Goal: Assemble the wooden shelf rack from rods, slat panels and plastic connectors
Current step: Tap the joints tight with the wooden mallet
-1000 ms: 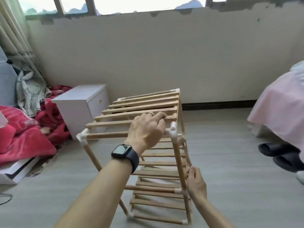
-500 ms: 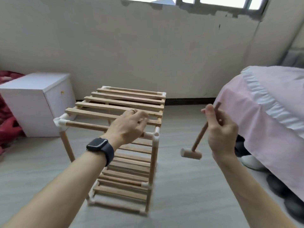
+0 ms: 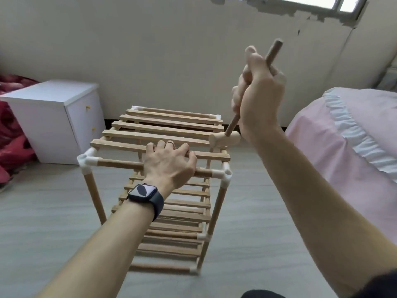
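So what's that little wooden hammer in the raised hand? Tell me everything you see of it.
A small mallet of pale bare wood: a short cylinder head on a thin round handle. The right hand grips the handle at mid-length, its top end sticking out above the fist. It slants head-down at the right side of the rack top; whether it touches is unclear.

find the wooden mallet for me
Head view, right of centre: the wooden mallet hangs head-down from the right hand, at the right edge of the rack's top slat panel.
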The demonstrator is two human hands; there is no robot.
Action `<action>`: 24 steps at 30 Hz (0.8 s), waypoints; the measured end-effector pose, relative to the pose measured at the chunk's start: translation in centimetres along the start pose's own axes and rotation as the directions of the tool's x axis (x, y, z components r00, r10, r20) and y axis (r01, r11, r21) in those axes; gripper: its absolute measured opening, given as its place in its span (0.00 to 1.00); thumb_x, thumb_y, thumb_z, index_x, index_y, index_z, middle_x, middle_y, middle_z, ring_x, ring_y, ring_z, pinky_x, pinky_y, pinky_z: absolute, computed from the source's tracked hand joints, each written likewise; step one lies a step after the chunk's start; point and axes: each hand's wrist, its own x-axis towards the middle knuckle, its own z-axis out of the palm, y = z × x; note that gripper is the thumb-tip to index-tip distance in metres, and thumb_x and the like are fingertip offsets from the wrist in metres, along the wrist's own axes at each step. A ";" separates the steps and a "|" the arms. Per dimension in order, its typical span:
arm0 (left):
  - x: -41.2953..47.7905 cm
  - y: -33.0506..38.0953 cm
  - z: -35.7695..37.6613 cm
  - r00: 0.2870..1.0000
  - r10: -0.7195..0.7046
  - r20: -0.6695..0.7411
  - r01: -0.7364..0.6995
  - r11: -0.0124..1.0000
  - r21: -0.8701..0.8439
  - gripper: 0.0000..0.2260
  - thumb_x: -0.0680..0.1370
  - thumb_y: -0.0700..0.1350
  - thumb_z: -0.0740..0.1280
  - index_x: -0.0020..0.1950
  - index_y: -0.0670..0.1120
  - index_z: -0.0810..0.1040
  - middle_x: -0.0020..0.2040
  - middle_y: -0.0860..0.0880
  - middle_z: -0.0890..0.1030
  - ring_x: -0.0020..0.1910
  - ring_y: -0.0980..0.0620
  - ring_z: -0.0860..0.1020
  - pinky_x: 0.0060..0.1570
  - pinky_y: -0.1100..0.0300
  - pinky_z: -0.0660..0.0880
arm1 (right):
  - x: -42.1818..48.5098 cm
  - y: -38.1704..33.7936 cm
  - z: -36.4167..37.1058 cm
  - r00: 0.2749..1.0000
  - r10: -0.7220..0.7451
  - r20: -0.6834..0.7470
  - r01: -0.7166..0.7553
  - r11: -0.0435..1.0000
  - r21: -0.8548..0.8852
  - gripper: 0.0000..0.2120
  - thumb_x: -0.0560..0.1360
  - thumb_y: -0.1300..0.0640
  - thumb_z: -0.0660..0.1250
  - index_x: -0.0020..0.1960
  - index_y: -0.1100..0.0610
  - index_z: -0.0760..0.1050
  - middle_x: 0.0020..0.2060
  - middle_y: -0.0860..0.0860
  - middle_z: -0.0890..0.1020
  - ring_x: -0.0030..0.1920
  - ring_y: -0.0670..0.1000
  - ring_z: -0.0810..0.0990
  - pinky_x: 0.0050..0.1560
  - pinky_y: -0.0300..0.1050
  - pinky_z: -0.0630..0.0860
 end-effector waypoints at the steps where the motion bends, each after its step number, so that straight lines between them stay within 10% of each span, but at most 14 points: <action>1: -0.1 -0.1 0.1 1.000 0.002 -0.004 -0.002 1.000 -0.003 0.24 0.79 0.62 0.44 0.60 0.55 0.75 0.53 0.44 0.80 0.54 0.45 0.74 0.56 0.44 0.64 | 0.2 0.0 -0.4 0.999 -0.026 -0.020 0.027 0.998 0.052 0.23 0.79 0.53 0.64 0.27 0.50 0.64 0.21 0.48 0.62 0.19 0.49 0.59 0.22 0.40 0.57; 7: -0.2 0.6 0.2 1.000 -0.003 0.009 0.003 1.000 -0.009 0.23 0.81 0.61 0.44 0.62 0.54 0.73 0.56 0.43 0.80 0.56 0.44 0.73 0.58 0.43 0.63 | -3.0 4.9 -2.3 0.996 0.086 -0.024 -0.090 0.972 -0.217 0.21 0.83 0.58 0.62 0.31 0.56 0.62 0.25 0.51 0.60 0.25 0.51 0.57 0.27 0.51 0.53; 20: -0.6 1.1 0.1 0.999 -0.043 -0.001 0.043 0.999 -0.014 0.24 0.81 0.60 0.44 0.61 0.53 0.75 0.59 0.43 0.80 0.59 0.43 0.74 0.62 0.43 0.64 | -2.3 3.9 -4.2 1.000 -0.008 -0.015 0.010 0.996 0.093 0.23 0.80 0.59 0.62 0.27 0.51 0.65 0.20 0.47 0.62 0.18 0.47 0.59 0.20 0.38 0.55; 24: -1.1 1.1 -0.2 0.996 0.009 -0.083 -0.026 0.979 -0.203 0.20 0.83 0.59 0.48 0.65 0.53 0.73 0.60 0.46 0.79 0.61 0.46 0.73 0.61 0.47 0.66 | -4.4 5.5 -3.3 0.996 0.047 0.071 -0.040 0.994 -0.101 0.21 0.82 0.61 0.61 0.30 0.55 0.62 0.21 0.49 0.61 0.20 0.47 0.57 0.21 0.45 0.52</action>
